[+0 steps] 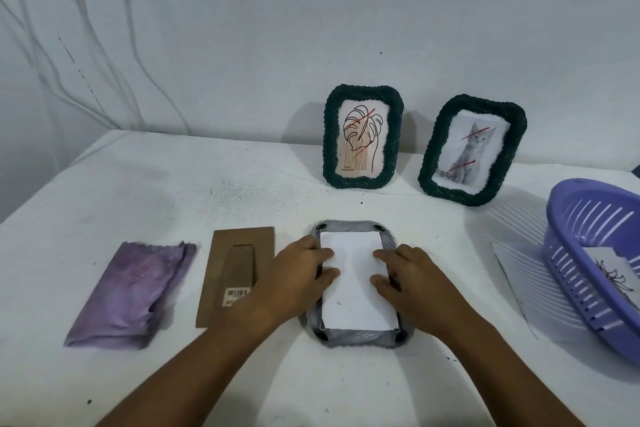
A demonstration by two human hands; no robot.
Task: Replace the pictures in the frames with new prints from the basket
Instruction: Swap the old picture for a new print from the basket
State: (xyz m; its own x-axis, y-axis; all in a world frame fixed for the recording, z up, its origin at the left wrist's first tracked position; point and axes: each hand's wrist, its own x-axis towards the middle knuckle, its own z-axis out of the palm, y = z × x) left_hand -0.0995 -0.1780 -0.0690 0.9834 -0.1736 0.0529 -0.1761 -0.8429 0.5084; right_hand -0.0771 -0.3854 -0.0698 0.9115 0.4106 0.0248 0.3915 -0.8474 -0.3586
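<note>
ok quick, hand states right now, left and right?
Left hand: open, straight fingers pressing the white print into the face-down frame.
Right hand: open, fingertips pressing the same print's right edge.

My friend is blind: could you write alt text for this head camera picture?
Both hands, left hand and right hand, press a white print into a face-down frame; two framed pictures stand behind.

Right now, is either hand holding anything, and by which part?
Nothing is gripped. Both hands, left and right, lie flat with fingertips pressing the white print at its side edges, in the face-down frame.
</note>
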